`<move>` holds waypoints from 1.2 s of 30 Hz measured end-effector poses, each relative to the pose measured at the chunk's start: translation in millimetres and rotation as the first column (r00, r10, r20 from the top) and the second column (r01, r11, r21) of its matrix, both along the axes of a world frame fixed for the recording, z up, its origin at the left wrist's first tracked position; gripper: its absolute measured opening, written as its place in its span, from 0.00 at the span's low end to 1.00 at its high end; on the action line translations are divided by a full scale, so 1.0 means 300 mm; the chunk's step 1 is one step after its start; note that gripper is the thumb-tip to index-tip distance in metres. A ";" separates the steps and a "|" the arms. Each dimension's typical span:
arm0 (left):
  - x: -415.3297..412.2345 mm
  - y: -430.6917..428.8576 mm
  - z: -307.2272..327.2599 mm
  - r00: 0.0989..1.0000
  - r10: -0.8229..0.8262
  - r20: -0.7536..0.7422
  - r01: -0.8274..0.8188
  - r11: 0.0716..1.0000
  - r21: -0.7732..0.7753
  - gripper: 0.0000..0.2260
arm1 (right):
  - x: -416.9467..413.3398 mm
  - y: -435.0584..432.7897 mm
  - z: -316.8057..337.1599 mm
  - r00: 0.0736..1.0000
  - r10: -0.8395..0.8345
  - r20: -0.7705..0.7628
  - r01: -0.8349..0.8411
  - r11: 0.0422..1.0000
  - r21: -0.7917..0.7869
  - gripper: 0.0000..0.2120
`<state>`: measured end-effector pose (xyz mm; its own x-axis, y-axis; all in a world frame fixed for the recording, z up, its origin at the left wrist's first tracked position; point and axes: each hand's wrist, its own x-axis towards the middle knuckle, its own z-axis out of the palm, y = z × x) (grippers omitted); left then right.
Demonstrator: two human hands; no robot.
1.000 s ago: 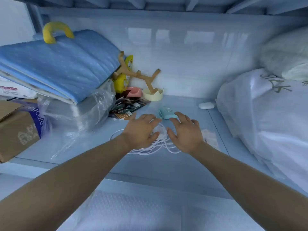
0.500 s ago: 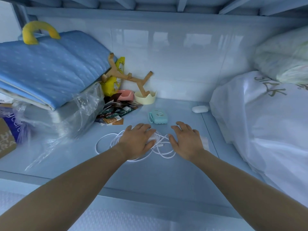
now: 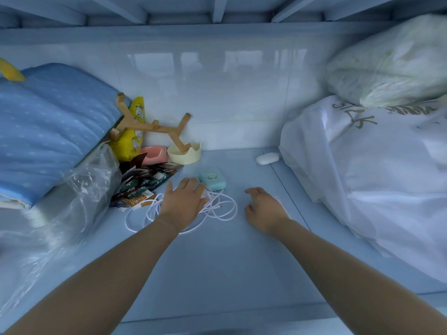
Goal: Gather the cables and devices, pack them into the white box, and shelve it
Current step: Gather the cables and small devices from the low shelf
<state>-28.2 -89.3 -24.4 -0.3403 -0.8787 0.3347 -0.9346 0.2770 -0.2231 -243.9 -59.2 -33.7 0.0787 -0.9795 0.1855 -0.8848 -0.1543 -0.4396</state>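
Note:
A tangle of white cables (image 3: 226, 209) lies on the pale blue shelf (image 3: 217, 262). My left hand (image 3: 183, 201) rests palm down on the tangle's left part, fingers spread, fingertips touching a small teal device (image 3: 214, 178) just behind the cables. My right hand (image 3: 263, 209) hovers to the right of the cables, apart from them, fingers loosely curled and holding nothing. A small white oval case (image 3: 267, 157) sits farther back, near the right wall of bedding. No white box is in view.
Folded blue bedding (image 3: 53, 131) in clear plastic (image 3: 79, 201) fills the left. Snack packets (image 3: 142, 184), a yellow bag (image 3: 134, 131), a wooden stand (image 3: 154, 126), a pink dish (image 3: 154, 154) and a cream cup (image 3: 185, 153) crowd the back left. White bagged quilts (image 3: 375, 177) fill the right.
My right hand has drawn off the cables to the right. My left hand has slid forward over them until its fingertips reach the teal device.

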 end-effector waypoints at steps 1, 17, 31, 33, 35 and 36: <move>-0.009 -0.001 0.004 0.999 -0.023 -0.042 0.022 1.000 -0.009 0.19 | -0.003 0.000 0.005 0.999 0.022 0.035 -0.021 1.000 -0.017 0.21; -0.278 -0.093 -0.017 0.937 -0.233 -0.262 0.226 0.972 -0.058 0.20 | -0.114 -0.093 -0.017 0.996 -0.086 -0.030 0.081 0.988 -0.131 0.19; -0.296 -0.294 0.014 0.942 -0.218 -0.257 0.195 0.975 -0.111 0.20 | -0.156 -0.300 -0.026 0.986 -0.163 -0.046 0.153 0.974 -0.169 0.20; -0.305 -0.315 0.018 0.944 -0.227 -0.241 0.207 0.973 -0.104 0.20 | -0.161 -0.324 -0.028 0.985 -0.164 -0.057 0.153 0.975 -0.158 0.20; -0.316 -0.338 0.022 0.946 -0.232 -0.224 0.215 0.972 -0.097 0.21 | -0.169 -0.348 -0.023 0.984 -0.163 -0.065 0.151 0.976 -0.155 0.20; -0.321 -0.351 0.024 0.947 -0.232 -0.223 0.217 0.972 -0.093 0.21 | -0.173 -0.361 -0.019 0.984 -0.164 -0.068 0.152 0.976 -0.155 0.20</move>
<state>-124.6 -194.6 -17.2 -0.4327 -0.7614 0.4827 -0.8781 0.4773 -0.0341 -295.9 -167.6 -39.4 -0.0543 -0.9428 0.3290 -0.9346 -0.0680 -0.3491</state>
